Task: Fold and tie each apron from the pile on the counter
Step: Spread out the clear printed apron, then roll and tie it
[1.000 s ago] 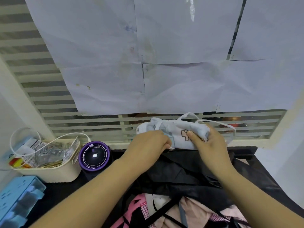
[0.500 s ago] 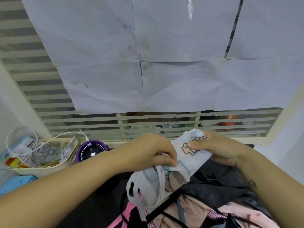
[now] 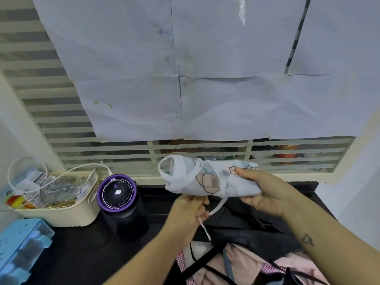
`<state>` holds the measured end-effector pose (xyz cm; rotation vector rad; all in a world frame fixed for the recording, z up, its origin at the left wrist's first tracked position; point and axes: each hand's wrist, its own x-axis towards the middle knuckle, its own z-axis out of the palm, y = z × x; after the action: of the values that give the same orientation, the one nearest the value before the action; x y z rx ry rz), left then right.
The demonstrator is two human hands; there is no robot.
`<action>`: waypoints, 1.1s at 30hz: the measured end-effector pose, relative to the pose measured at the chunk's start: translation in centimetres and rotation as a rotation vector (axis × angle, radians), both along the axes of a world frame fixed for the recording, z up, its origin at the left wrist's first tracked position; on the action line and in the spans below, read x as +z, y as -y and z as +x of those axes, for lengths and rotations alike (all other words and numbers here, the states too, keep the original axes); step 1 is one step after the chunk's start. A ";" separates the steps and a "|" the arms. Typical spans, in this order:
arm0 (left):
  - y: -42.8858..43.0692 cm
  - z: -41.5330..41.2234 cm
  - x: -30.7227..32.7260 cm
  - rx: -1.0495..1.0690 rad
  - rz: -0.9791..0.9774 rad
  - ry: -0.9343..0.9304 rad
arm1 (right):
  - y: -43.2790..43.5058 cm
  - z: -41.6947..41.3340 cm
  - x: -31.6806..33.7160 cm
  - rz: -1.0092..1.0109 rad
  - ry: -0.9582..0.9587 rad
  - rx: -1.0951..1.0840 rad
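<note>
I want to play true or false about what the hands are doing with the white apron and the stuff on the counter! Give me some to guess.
1. The right hand holds the rolled white apron up off the counter. True.
2. The left hand is pinching the apron's white strap. True.
3. The white apron is spread out flat. False: it is rolled into a bundle with a strap wrapped around it.
4. The purple-rimmed round gadget is inside the cream basket. False: it stands beside the basket, on its right.
5. More aprons, black and pink, lie below the hands. True.
</note>
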<state>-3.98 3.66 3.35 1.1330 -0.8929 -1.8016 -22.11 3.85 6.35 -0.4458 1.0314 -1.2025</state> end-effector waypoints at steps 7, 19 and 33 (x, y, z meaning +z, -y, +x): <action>-0.4 -0.2 -0.5 -0.003 0.064 0.040 | 0.2 2.2 -2.2 -0.178 -0.432 -0.345; 2.0 2.1 1.1 -0.110 0.328 -0.399 | -1.4 3.5 -3.5 -0.898 -1.471 -0.159; 2.1 2.1 1.7 0.028 0.248 -0.356 | -2.3 0.9 -2.9 -1.048 -1.627 0.402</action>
<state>-1.86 1.57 5.03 0.9231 -0.4524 -2.0478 -21.17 6.20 3.47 -2.5906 1.3586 -0.7442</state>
